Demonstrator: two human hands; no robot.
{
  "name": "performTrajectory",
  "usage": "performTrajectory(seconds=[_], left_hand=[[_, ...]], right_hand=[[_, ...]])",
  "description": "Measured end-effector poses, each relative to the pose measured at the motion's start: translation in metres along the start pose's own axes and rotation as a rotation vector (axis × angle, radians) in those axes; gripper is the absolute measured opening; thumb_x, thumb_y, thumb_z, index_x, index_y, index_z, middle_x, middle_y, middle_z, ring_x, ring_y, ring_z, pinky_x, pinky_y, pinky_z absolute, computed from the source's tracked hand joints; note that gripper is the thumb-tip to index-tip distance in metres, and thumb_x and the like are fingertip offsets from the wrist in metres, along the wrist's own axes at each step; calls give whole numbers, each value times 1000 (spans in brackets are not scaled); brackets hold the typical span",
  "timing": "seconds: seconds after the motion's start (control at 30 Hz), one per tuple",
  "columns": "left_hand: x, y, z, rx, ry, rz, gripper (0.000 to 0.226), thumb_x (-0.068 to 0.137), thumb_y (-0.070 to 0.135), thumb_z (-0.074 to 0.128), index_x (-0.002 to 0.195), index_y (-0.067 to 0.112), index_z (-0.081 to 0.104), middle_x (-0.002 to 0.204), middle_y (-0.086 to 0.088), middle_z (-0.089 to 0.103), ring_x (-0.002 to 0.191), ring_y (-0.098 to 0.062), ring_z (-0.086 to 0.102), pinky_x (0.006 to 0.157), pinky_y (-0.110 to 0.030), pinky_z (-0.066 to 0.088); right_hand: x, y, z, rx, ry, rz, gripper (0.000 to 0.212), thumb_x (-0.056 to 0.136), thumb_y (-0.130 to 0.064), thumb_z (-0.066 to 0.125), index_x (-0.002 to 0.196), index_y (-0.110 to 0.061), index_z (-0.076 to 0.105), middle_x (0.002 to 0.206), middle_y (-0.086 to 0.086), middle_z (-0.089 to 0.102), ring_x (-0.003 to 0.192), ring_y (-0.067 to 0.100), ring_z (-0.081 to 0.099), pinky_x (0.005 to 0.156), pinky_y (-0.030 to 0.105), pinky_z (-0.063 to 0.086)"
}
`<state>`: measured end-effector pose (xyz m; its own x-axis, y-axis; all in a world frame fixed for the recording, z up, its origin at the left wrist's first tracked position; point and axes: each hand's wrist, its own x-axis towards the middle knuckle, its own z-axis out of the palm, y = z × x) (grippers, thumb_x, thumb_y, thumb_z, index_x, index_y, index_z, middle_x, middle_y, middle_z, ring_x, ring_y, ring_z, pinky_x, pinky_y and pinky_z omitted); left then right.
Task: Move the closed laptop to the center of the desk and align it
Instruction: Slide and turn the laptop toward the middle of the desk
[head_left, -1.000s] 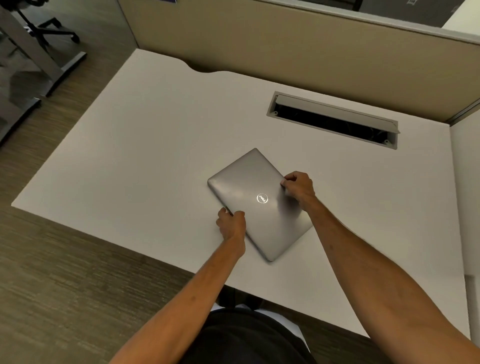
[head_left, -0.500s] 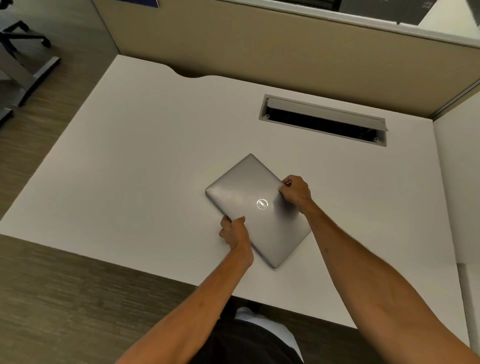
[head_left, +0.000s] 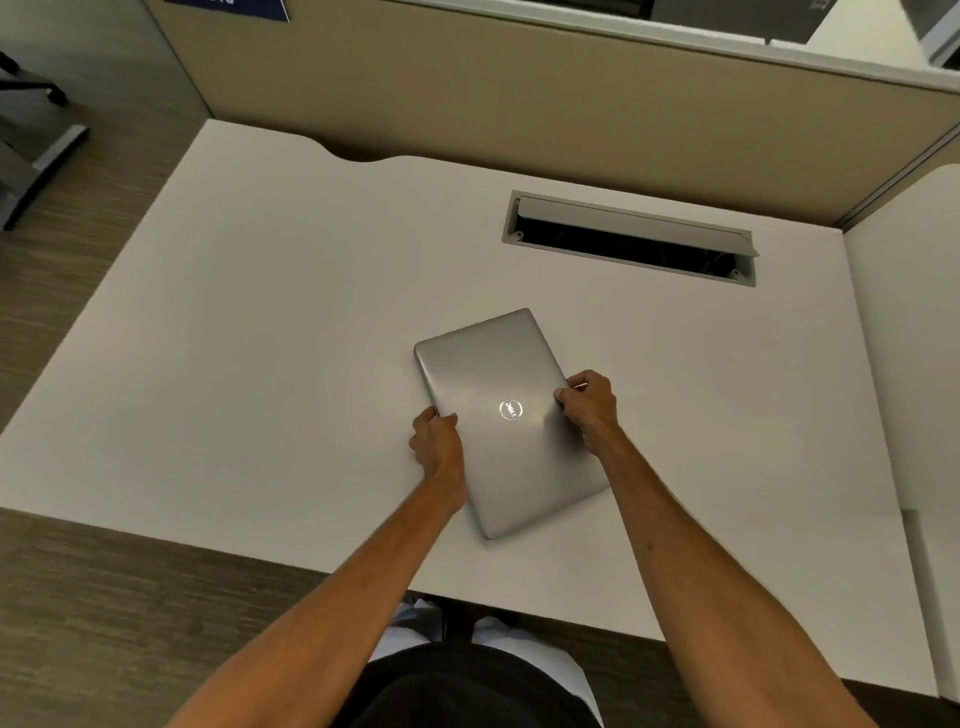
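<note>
A closed silver laptop (head_left: 498, 374) with a round logo on its lid lies flat on the white desk (head_left: 260, 338), a little right of the desk's middle. It is skewed, with its long sides running from far left to near right. My left hand (head_left: 439, 447) grips its left long edge. My right hand (head_left: 589, 408) grips the opposite long edge, thumb on the lid. Part of the lid is hidden under both hands.
An open cable slot (head_left: 631, 239) is set into the desk behind the laptop. A beige partition (head_left: 519, 88) runs along the back edge. A second white surface (head_left: 914, 338) adjoins at the right. Carpet floor and a chair base (head_left: 31, 140) lie to the left.
The laptop has turned clockwise between my hands, so its long sides point more away from me. Both hands kept hold of its edges. The camera shifted slightly.
</note>
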<state>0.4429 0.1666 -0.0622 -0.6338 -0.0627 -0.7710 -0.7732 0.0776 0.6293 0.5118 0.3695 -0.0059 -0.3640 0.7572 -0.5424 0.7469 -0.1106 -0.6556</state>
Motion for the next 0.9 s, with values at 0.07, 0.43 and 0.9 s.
performTrajectory(seconds=[0.07,0.43,0.9], left_hand=[[15,-3,1,49,-18,7,70,67,40,61,134,24,70,143,-12,66,132,-41,65,111,-64,53],[-18,66,9,288,-70,53,56,90,37,57,142,17,68,145,-10,64,134,-36,60,119,-52,47],[-13,87,25,628,-158,255,46,108,38,50,151,23,61,159,-11,52,147,-36,47,122,-49,30]], right_hand=[[-3,6,0,31,24,14,21,82,-15,73,102,-17,65,103,11,76,92,33,73,82,39,59],[-34,36,13,269,172,126,20,90,-8,71,105,-13,59,89,-2,60,86,26,60,76,32,47],[-72,58,48,257,296,236,21,94,-12,68,108,-3,55,115,16,64,93,33,63,77,37,49]])
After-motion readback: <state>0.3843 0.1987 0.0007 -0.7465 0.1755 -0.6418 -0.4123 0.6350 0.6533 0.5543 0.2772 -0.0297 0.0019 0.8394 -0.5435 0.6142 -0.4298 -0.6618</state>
